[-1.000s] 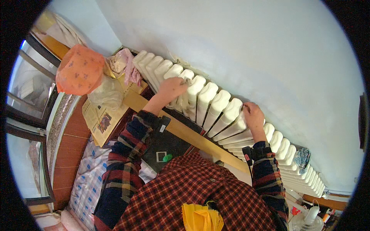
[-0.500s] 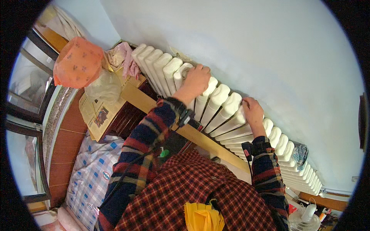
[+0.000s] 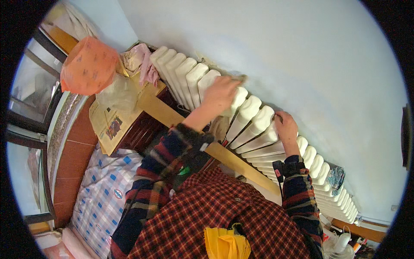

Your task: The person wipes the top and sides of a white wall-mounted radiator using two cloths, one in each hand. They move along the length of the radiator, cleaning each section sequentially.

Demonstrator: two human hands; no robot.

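A white sectioned radiator [image 3: 248, 110] runs diagonally along the wall. My left hand [image 3: 221, 94] lies over the tops of its sections, fingers closed on a brownish rag [image 3: 238, 79] that sticks out past the fingertips. Some blur softens this hand. More brownish cloth [image 3: 219, 127] shows below the hand, between two sections; whether it is the same piece I cannot tell. Farther right, my right hand [image 3: 286, 127] grips the top of another section with bent fingers. Its fingertips are partly hidden at the wall side.
A flat tan board [image 3: 233, 159] crosses in front of the radiator. An orange bag [image 3: 89, 67], a pink cloth [image 3: 148, 69] and newspaper [image 3: 108, 125] lie at the left. A blue-grey cloth [image 3: 335, 177] rests on the radiator's right part, with a white fan [image 3: 340, 246] beyond.
My left hand has shifted slightly right and flattened over the radiator's top; brownish cloth now shows past its fingers and below it. The right hand keeps its place on the radiator.
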